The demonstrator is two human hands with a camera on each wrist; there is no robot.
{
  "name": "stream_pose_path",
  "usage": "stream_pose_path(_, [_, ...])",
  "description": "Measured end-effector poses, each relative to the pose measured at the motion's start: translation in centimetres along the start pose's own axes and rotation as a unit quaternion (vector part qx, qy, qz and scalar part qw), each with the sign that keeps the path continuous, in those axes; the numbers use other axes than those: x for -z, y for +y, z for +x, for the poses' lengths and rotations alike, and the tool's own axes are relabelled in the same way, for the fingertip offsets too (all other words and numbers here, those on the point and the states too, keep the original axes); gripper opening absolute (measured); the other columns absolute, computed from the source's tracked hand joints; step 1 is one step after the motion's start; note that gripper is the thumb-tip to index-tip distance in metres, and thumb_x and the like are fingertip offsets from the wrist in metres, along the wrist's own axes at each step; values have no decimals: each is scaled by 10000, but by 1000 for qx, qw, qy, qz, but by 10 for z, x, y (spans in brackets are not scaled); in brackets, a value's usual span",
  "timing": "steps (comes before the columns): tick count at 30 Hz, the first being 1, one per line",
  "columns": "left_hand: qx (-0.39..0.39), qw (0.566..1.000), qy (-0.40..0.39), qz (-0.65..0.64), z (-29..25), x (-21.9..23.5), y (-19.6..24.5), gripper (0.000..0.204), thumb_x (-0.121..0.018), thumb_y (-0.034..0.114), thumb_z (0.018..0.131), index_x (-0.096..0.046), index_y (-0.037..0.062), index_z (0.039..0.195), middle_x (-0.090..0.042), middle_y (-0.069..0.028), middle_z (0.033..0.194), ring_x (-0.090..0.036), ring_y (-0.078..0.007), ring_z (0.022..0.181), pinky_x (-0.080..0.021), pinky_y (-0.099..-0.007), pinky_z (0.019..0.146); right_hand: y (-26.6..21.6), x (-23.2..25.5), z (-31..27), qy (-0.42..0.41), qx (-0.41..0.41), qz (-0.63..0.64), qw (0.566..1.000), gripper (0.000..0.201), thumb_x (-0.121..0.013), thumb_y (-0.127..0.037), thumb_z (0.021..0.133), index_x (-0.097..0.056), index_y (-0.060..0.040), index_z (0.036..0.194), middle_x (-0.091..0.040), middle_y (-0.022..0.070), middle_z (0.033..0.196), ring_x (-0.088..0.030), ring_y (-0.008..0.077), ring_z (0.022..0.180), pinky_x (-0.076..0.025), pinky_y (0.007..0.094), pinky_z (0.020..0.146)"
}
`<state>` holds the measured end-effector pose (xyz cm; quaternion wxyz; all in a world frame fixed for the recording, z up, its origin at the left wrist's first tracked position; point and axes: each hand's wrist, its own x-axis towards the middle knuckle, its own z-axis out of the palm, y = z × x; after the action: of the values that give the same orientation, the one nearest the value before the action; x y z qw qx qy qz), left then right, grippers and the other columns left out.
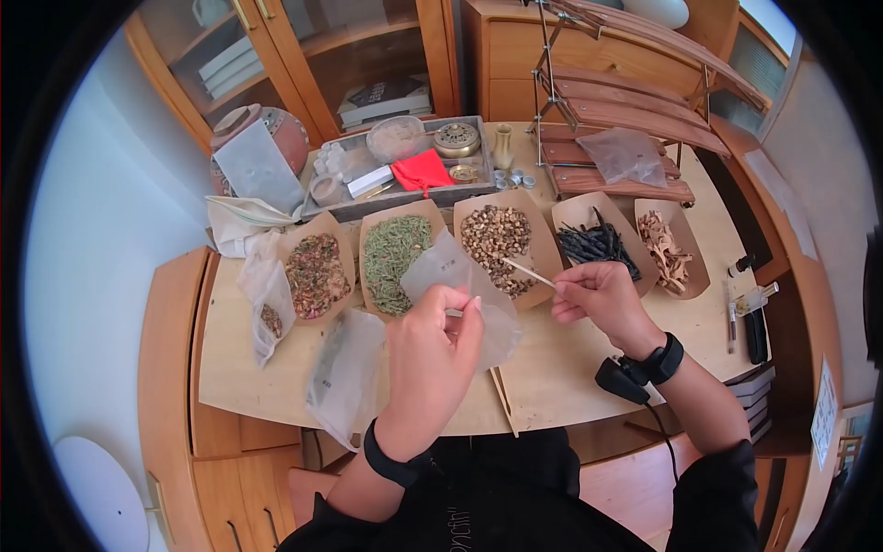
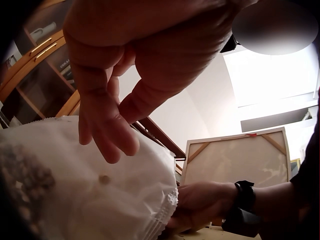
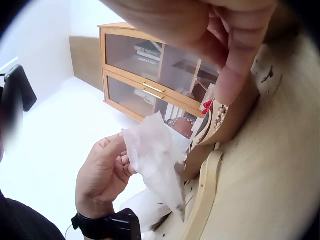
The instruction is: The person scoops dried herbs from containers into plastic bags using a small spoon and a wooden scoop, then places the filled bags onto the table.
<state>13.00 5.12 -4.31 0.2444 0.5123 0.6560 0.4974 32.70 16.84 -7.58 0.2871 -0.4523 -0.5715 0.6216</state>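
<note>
My left hand (image 1: pixel 434 345) pinches a translucent white bag (image 1: pixel 492 317) by its edge. In the left wrist view, dark brown bits show through the bag (image 2: pixel 130 195). My right hand (image 1: pixel 602 302) holds a slim pale stick (image 1: pixel 529 271) between thumb and fingers. The stick's far end points at a paper tray (image 1: pixel 536 221) of chopped brown and cream pieces (image 1: pixel 495 235). Part of the bag overlaps that tray and the neighbouring tray of green dried herb (image 1: pixel 391 253). In the right wrist view, the stick is hidden behind my fingers (image 3: pixel 231 82).
Dried petals (image 1: pixel 317 276), dark strips (image 1: pixel 598 247) and tan shavings (image 1: pixel 664 247) fill other paper trays. Filled bags (image 1: pixel 267 317) lie at left. Wooden tongs (image 1: pixel 503 400) lie at the front edge. Behind stand a grey tray (image 1: pixel 345 212) and a slatted rack (image 1: pixel 607 138).
</note>
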Motion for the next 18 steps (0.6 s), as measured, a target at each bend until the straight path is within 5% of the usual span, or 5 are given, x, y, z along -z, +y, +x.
stream_pose_path(18, [-6,1000,9,-2,1,1,0,148,-622,63,891,-597,-83,880,-668,-175,966,-654,-101,703,-565,-247,570,-31,11,-30,15,14,64,998,144,-610,-14,900,-626,81,1006,-667,122,834,-674,173,696,-591,270,649])
